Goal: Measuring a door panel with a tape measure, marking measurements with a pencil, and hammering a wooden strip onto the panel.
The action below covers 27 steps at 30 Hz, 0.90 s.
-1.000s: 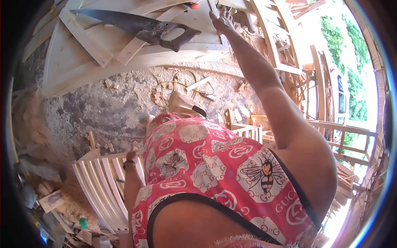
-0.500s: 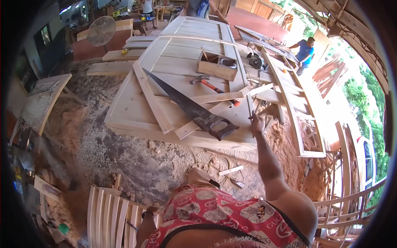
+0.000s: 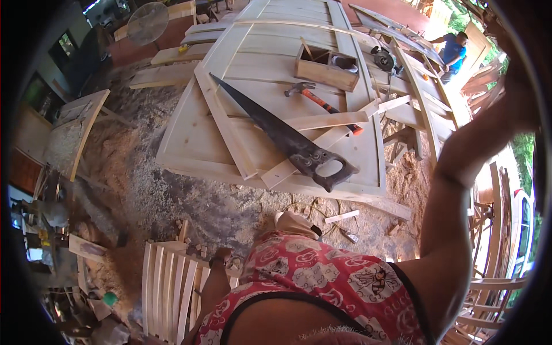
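My right hand [image 3: 520,100] is raised at the right rim, dark and blurred, so its fingers cannot be made out. Low beside my body hangs my left hand [image 3: 222,253], near a slatted wooden piece [image 3: 167,284]; its fingers are too small to read. Before me lies a large pale wooden panel [image 3: 192,135]. A handsaw [image 3: 256,119] rests across wood strips on it, handle toward me. Behind the saw lie a claw hammer [image 3: 323,102] with an orange and black handle and an open wooden box [image 3: 322,73]. Neither hand touches these.
A power tool [image 3: 382,58] sits right of the box, by a wooden frame [image 3: 422,109]. A person in blue [image 3: 454,53] stands beyond. Sawdust [image 3: 155,190] and a cord [image 3: 339,207] lie on the floor. A round fan [image 3: 148,23] stands far left.
My right hand has left the panel's near right corner and risen to the right rim. The view has shifted, and the panel shows lower and farther right.
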Available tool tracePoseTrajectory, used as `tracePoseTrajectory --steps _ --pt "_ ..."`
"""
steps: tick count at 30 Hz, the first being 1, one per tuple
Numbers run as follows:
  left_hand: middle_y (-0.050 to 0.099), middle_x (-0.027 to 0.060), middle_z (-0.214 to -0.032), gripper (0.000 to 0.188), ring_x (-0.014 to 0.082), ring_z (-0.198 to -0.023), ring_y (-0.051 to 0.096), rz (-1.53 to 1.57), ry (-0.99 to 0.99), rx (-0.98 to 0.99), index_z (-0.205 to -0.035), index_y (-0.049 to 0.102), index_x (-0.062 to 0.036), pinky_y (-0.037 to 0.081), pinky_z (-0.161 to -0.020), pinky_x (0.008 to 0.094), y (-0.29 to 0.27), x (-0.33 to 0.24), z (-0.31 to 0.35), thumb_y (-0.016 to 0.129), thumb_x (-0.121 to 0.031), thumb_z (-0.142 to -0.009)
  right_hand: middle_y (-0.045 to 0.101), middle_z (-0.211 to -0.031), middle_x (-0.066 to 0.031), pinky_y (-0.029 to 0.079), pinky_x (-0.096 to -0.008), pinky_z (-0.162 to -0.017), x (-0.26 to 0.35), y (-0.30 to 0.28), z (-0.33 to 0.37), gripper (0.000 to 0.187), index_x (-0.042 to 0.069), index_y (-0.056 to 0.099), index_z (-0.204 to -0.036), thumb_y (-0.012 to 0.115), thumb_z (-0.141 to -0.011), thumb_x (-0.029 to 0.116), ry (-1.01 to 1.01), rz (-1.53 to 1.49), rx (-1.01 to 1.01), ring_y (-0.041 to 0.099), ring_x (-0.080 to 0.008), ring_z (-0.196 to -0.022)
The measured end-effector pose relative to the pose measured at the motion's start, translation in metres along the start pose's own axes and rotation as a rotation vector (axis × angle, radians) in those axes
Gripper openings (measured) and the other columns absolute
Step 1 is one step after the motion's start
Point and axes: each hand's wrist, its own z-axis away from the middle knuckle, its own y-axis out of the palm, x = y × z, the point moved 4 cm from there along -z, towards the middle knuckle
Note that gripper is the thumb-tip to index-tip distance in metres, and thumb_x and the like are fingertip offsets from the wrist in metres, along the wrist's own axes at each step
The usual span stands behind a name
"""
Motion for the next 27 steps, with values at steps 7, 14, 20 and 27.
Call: tracePoseTrajectory --steps 7,14,20,27 --pt "0.074 0.012 -0.097 0.023 0.031 -0.094 0.07 0.003 -0.035 0.055 -0.098 0.076 -0.0167 0.054 -0.086 0.0433 -0.018 0.007 0.008 0.059 -0.028 -0.089 0.062 -0.061 -0.0106 0.045 -0.0339 -0.05 -0.163 0.244 0.205 0.019 0.005 0.07 -0.078 0.073 -0.085 0.022 0.612 0.031 0.724 0.056 -0.0171 -0.05" --pt "0.073 0.014 -0.104 0.031 0.0327 -0.095 0.07 -0.537 0.117 -0.056 -0.106 0.076 -0.0195 0.054 -0.087 0.0441 -0.029 0.093 0.015 0.05 -0.026 -0.091 0.059 -0.057 -0.0129 0.045 -0.0367 -0.05 -0.155 0.368 0.246 0.024 0.004 0.069 -0.074 0.075 -0.084 0.025 0.575 -0.184 0.77 0.056 -0.0227 -0.049" --pt "0.075 0.0102 -0.096 0.033 0.0209 -0.076 0.071 0.404 -0.284 0.061 -0.111 0.073 -0.0079 0.056 -0.063 0.0362 -0.082 0.179 0.004 0.043 -0.014 -0.098 0.062 -0.061 -0.0177 0.048 -0.0409 -0.056 -0.118 0.483 0.225 0.025 0.003 0.069 -0.078 0.073 -0.083 0.027 0.64 -0.073 0.864 0.064 -0.0288 -0.056" --pt "0.074 0.0097 -0.095 0.032 0.0194 -0.07 0.069 0.347 -0.242 0.055 -0.116 0.07 -0.005 0.053 -0.056 0.0359 -0.251 0.333 -0.024 0.043 -0.014 -0.1 0.061 -0.058 -0.0148 0.046 -0.0394 -0.051 -0.061 0.621 0.201 0.027 0.003 0.069 -0.076 0.073 -0.082 0.029 0.656 0.1 0.724 0.058 -0.0243 -0.05"
